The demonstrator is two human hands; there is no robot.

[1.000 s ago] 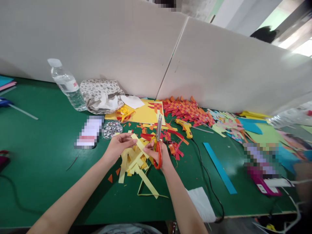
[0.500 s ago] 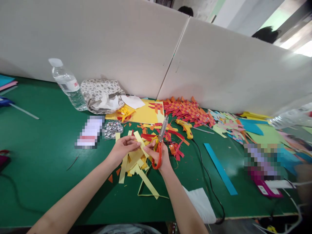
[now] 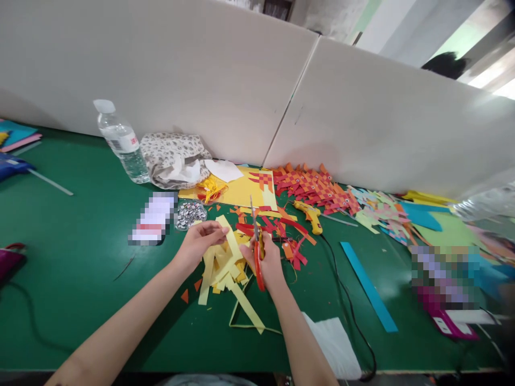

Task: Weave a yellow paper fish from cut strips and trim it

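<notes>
My left hand [image 3: 203, 242] is closed in a pinch on a pale yellow paper strip [image 3: 227, 230], held above a heap of yellow paper pieces [image 3: 220, 268]. Just to the right, my right hand [image 3: 269, 258] is closed around scissors [image 3: 258, 261] with red handles, their blades pointing away from me. The right thumb is near the strip's edge; whether it touches I cannot tell. Red and orange paper scraps [image 3: 277, 222] lie beyond the right hand. A yellow glue gun [image 3: 309, 215] rests farther right on the green table [image 3: 120, 316].
Red and orange woven paper fish [image 3: 314, 185] are piled by the partition [image 3: 181, 75]. A water bottle [image 3: 125, 145], a patterned cloth bag [image 3: 173, 153], a phone [image 3: 155, 219] and a bag of googly eyes [image 3: 190, 214] stand left. A blue strip [image 3: 368, 287] and a black cord [image 3: 341, 289] lie right.
The scissors have turned in my right hand, so the blades now point more straight ahead and slightly left. The right thumb has drawn back a little from the strip. The view has shifted slightly.
</notes>
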